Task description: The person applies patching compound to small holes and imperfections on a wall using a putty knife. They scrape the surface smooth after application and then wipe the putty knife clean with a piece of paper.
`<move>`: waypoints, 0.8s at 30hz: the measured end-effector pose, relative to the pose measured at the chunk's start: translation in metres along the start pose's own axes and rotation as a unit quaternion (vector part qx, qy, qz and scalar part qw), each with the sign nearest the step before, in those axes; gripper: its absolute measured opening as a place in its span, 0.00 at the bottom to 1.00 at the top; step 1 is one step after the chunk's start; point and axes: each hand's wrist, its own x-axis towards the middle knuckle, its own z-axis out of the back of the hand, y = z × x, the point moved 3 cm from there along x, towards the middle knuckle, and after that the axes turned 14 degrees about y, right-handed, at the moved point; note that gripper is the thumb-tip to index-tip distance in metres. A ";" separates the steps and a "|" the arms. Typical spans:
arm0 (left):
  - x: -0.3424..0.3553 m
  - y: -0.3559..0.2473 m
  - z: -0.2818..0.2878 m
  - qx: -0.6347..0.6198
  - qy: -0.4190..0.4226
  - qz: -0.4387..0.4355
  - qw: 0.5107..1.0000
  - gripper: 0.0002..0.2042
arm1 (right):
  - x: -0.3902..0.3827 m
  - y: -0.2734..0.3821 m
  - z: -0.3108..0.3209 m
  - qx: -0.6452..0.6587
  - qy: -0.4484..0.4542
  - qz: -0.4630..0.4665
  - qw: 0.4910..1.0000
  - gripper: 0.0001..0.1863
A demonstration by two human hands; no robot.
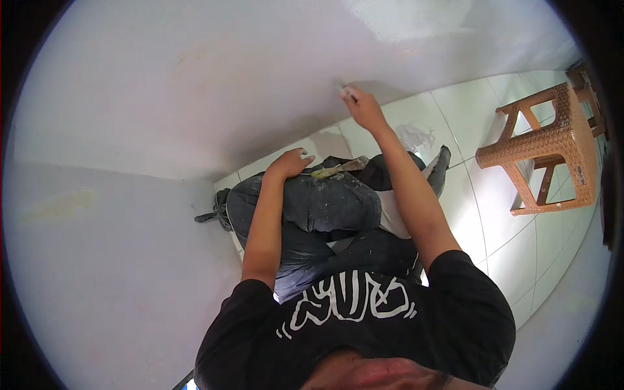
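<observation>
My right hand (364,107) grips a small light-coloured tool, apparently a scraper, at the pale wall (273,65) just above the skirting line; its exact shape is hard to make out. My left hand (290,164) rests on my dark-trousered leg, fingers loosely bent and apart, with whitish smears on a fingertip. Beside it, a putty-smeared spatula (338,169) with a yellowish handle lies across my leg. I sit cross-legged on white floor tiles (465,201), close to the corner of two walls.
A brown woven-pattern plastic stool (575,156) stands on the right, with darker furniture (585,84) behind it. A crumpled clear plastic bag (413,136) lies near the wall. A dark bundled item (214,211) sits at the left corner, beside the side wall (104,260).
</observation>
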 end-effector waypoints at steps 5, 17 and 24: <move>0.003 -0.007 0.001 -0.002 0.019 0.011 1.000 0.32 | -0.002 0.005 0.010 -0.070 0.064 -0.032 0.995 0.16; 0.012 0.005 -0.003 -0.005 0.008 -0.007 1.000 0.29 | 0.002 -0.039 0.049 0.573 -0.114 -0.162 0.795 0.13; 0.008 -0.009 -0.002 -0.012 0.034 0.002 0.999 0.32 | 0.006 -0.021 0.036 0.127 -0.023 -0.001 0.992 0.17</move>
